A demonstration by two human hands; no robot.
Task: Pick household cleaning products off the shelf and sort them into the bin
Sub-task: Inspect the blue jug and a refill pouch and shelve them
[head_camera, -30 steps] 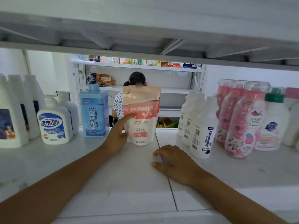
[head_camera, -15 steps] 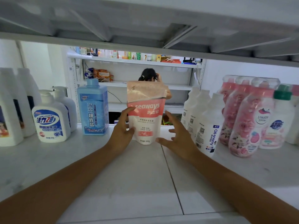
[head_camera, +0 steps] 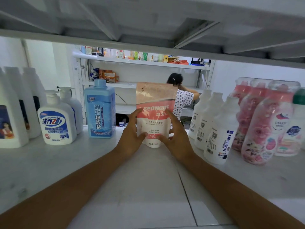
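Shelf (head_camera: 148,187), one level inspected.

Task item: one pink-and-white seaways pouch (head_camera: 156,100). It stands upright, with its long axis vertical, sealed top up and printed face towards the camera. It sits mid-shelf near the back edge, between the blue bottle (head_camera: 100,113) on its left and the row of white bottles (head_camera: 219,129) on its right, apart from both. Whether its base touches the shelf cannot be told.

Grip: both hands hold the pouch.
- The left hand (head_camera: 130,138) clasps the left edge, with the thumb across the lower front.
- The right hand (head_camera: 178,139) clasps the right edge, with the thumb likewise on the lower front.
- On both hands the fingers curl round the sides.

Other stock counted:
- One blue bottle.
- Two white pump bottles (head_camera: 56,123), one behind the other.
- Three tall white jugs (head_camera: 13,104) towards the left end.
- Three white bottles labelled Oil enemy, in a row running back.
- Three pink bottles (head_camera: 264,126).
- One green-capped bottle (head_camera: 297,119) at the right end.

Beyond the back edge, one person (head_camera: 181,100) stands at a further rack.
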